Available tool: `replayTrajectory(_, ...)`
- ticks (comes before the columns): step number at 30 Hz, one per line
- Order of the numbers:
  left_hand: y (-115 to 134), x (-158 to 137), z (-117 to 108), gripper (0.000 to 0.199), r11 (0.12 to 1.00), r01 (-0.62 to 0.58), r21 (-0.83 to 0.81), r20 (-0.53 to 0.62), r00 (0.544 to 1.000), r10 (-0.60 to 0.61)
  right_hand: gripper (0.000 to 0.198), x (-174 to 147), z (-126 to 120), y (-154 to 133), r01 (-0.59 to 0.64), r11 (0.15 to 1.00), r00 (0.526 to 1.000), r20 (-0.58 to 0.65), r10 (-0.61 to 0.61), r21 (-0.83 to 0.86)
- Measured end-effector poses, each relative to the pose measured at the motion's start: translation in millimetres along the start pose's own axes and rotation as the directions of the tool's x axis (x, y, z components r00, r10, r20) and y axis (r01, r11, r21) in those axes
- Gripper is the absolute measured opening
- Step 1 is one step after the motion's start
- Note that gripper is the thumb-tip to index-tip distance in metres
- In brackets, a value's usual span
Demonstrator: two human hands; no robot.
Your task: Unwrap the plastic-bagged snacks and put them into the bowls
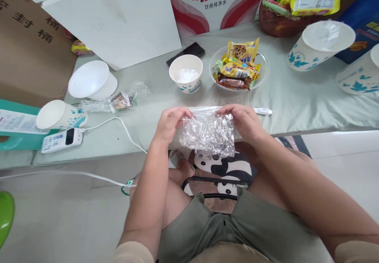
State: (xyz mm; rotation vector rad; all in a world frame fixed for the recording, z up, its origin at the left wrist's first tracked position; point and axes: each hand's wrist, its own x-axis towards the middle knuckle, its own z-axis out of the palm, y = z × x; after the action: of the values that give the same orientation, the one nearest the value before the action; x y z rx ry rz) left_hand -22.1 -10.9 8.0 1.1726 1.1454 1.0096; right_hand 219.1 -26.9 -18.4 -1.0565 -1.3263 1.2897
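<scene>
So we're pinching some crinkly clear plastic film (207,134) along its top edge, left hand (170,124) and right hand (244,123) each closing fingers on it near a corner, no real gap showing. It's hanging between them by the table's (296,109) front edge; we're not able to tell whether it's a bag or a sheet. Risk-wise, we're guessing stuff this thin could tear if we're tugging unevenly, or slip if one pinch is too loose. Both forearms (148,184) are reaching forward, hands angling inward. Farther out, a paper cup (192,86) is standing beside a bowl (263,80) of wrapped snacks (239,70).
</scene>
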Motion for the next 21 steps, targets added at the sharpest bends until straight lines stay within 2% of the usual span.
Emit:
replayTrajectory(2, -4.6, 0.4, 0.4, 0.015, 1.000, 0.010, -0.003, 0.022, 1.000, -0.010, 0.028, 0.1, 2.7, 0.6, 0.019, 1.000, 0.999, -0.027, -0.018, 0.022)
replayTrajectory(5, -4.0, -0.7, 1.8, 0.029, 0.997, 0.014, -0.081, 0.041, 0.999, -0.010, 0.056, 0.0, 8.0, -3.2, -0.047, 0.992, 0.999, 0.019, 0.046, 0.114)
replayTrajectory(7, 1.4, -2.2, 3.0, 0.038, 0.989, -0.008, -0.151, 0.010, 1.000, 0.009, 0.045, 0.0, 11.6, -7.4, -0.126, 0.990, 0.990, 0.065, 0.122, 0.061)
replayTrajectory(9, 7.3, -3.7, 5.1, 0.056, 0.973, 0.002, -0.229, -0.004, 1.000, -0.003, 0.030, 0.3, 15.7, -11.7, -0.166, 0.986, 0.985, 0.051, 0.167, -0.014)
replayTrajectory(11, 10.1, -4.3, 8.6, 0.070, 0.961, 0.094, -0.261, 0.050, 0.995, -0.084, 0.029, 1.2, 20.1, -14.7, -0.162, 0.987, 0.987, 0.014, 0.163, -0.020)
replayTrajectory(12, 9.7, -4.1, 10.8, 0.069, 0.961, 0.155, -0.228, 0.087, 0.986, -0.139, 0.028, 1.9, 22.1, -15.4, -0.151, 0.988, 0.989, 0.003, 0.151, 0.013)
replayTrajectory(14, 6.6, -3.2, 15.7, 0.054, 0.970, 0.217, -0.113, 0.104, 0.973, -0.206, 0.029, 2.9, 24.9, -15.2, -0.134, 0.987, 0.991, 0.010, 0.133, 0.093)
replayTrajectory(17, 2.1, -2.3, 21.1, 0.037, 0.981, 0.186, -0.050, 0.037, 0.982, -0.184, 0.033, 2.7, 24.8, -11.6, -0.153, 0.984, 0.987, 0.057, 0.148, 0.093)
replayTrajectory(21, 5.0, -4.0, 20.3, 0.039, 0.985, 0.175, 0.001, 0.033, 0.984, -0.175, 0.033, 1.9, 21.0, -7.7, -0.194, 0.981, 0.980, 0.053, 0.193, 0.025)
